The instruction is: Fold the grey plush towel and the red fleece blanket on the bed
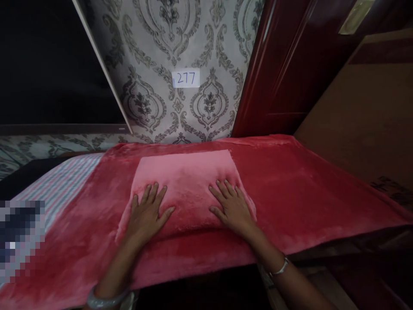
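A pink plush cloth (189,168), roughly rectangular and apparently folded, lies flat on a larger red plush blanket (277,185). My left hand (146,215) rests palm down on the left part of the pink cloth, its fingers spread and pointing away from me. On the right part, my right hand (234,209) presses flat in the same way, fingers apart. Between the two hands the cloth's surface shows brushed, darker patches. Neither hand grips anything. What lies under the palms is hidden.
A striped cloth (69,172) shows from under the blanket at the left. Behind stand a dark screen (58,64) and a patterned wall with a paper label (186,78) reading 277. A dark red door (274,64) and a large cardboard box (361,116) stand at the right.
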### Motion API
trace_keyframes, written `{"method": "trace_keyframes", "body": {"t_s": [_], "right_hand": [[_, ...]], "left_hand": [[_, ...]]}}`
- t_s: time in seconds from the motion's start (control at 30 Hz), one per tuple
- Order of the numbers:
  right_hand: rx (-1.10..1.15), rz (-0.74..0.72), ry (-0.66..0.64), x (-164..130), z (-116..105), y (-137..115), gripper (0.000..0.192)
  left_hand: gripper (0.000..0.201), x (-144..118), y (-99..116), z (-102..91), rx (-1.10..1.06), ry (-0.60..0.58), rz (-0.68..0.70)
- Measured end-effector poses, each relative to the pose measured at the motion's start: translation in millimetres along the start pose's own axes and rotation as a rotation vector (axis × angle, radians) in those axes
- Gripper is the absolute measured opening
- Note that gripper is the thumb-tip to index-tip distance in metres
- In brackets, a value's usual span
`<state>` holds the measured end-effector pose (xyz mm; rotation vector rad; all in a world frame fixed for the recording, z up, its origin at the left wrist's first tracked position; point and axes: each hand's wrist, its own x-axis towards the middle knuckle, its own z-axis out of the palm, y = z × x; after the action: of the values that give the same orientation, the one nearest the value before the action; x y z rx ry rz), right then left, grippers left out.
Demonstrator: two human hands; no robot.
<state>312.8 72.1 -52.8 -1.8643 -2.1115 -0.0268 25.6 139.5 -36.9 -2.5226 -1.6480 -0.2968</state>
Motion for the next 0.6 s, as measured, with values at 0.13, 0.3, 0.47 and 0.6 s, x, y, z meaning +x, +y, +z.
{"method": "trace_keyframes", "body": {"t_s": [0.13, 0.3, 0.47, 0.6], "right_hand": [[-0.004, -0.007, 0.024, -1.2, 2.9, -0.4, 0.063], [-0.020, 0.003, 0.026, -1.8, 3.1, -1.9, 0.063], [-0.025, 0.007, 0.009, 0.5, -0.8, -2.4, 0.063], [0.009, -0.002, -0.051, 2.5, -12.9, -3.7, 0.064]], "left_hand": [[0.066, -0.2, 0.5, 0.8, 0.013, -0.004, 0.006], [0.066, -0.6, 1.4, -0.4, 0.008, -0.006, -0.004], [0.066, -0.1, 2.0, -3.0, -0.012, -0.020, -0.018], [0.066, -0.5, 3.9, -12.1, -0.052, -0.011, -0.021]]}}
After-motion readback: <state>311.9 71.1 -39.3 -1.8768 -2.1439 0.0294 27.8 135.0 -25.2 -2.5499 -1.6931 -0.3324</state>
